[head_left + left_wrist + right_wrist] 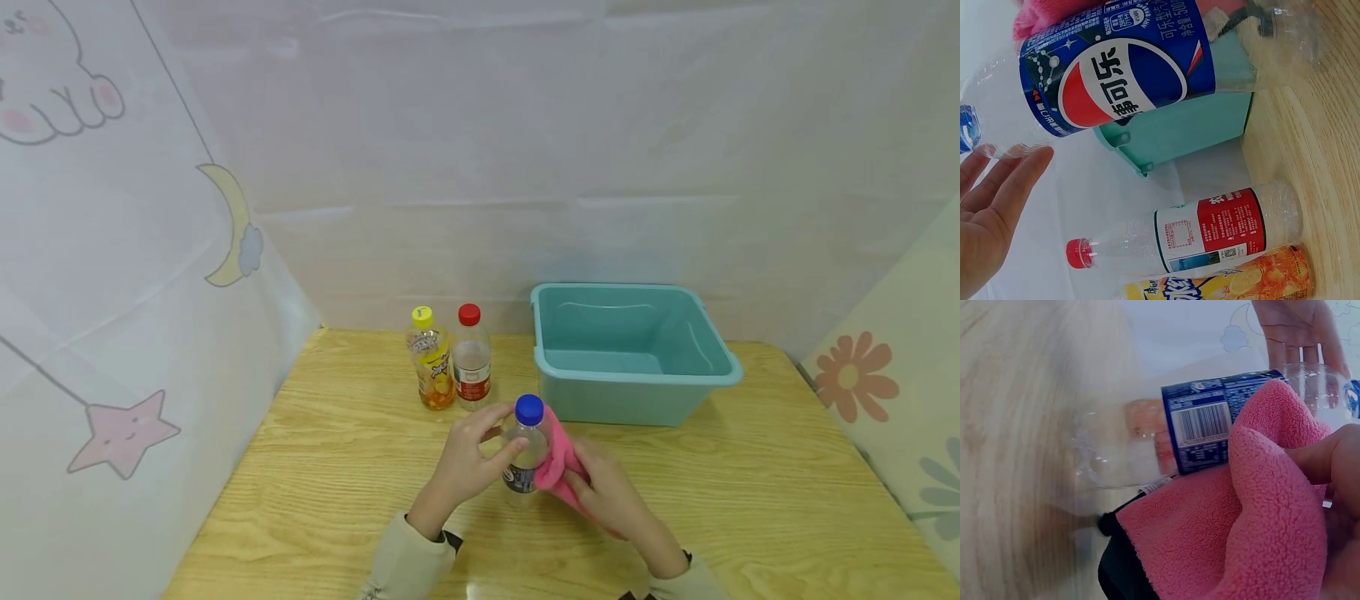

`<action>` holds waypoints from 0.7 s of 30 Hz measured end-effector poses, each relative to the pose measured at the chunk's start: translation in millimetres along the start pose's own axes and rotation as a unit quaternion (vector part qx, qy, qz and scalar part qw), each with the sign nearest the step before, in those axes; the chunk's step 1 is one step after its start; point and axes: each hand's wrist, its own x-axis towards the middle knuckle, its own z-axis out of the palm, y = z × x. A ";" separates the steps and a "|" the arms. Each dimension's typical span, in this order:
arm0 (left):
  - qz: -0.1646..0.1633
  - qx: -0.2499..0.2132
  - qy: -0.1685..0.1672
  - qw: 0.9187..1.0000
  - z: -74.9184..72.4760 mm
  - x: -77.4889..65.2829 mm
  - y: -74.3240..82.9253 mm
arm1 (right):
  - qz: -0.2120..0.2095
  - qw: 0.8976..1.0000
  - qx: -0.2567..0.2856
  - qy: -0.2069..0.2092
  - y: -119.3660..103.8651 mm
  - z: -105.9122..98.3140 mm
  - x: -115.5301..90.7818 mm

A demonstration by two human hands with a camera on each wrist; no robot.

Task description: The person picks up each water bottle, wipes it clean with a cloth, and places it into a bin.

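Pale cloth sleeves point(411, 560) end at two bare hands. The left hand point(467, 460) holds the rounded shoulder of a clear plastic bottle point(517, 479) between thumb and fingers, below its smooth blue cap point(529, 410). This bottle is upright over the wood-grained table point(337, 467), a glossy blue label point(1122, 69) round its middle; whether its base touches is hard to tell. The right hand point(611, 496) grips a fuzzy, folded pink cloth point(1197, 525) against the bottle's side. Behind, a red-capped clear bottle point(472, 358) and a yellow-capped bottle point(435, 367) stand side by side, left of a turquoise plastic tub point(607, 404) with rounded corners.
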 end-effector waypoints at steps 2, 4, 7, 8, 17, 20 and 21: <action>0.002 0.000 0.000 1.000 -0.1 0.2 0.2 | 0.000 1.000 -0.003 0.005 2.8 3.9 -1.0; 0.002 -0.001 0.001 1.000 -0.1 0.3 0.2 | 0.002 1.000 -0.010 0.007 5.7 7.5 -2.0; -0.001 -0.002 0.000 1.000 0.2 0.7 0.2 | 0.001 1.000 -0.019 0.007 9.2 11.8 -3.0; -0.003 -0.002 0.000 1.000 0.2 0.7 0.3 | 0.002 1.000 -0.022 0.004 10.3 13.0 -3.4; -0.015 -0.004 -0.002 1.000 -0.2 0.2 2.0 | 0.007 0.999 -0.033 -0.018 12.5 18.7 -7.9; -0.018 -0.003 -0.001 1.000 0.1 -0.6 1.5 | 0.009 0.999 -0.041 -0.021 13.3 21.0 -8.7; -0.018 -0.003 -0.001 1.000 0.2 -0.6 1.4 | 0.010 0.999 -0.044 -0.022 13.7 21.9 -9.0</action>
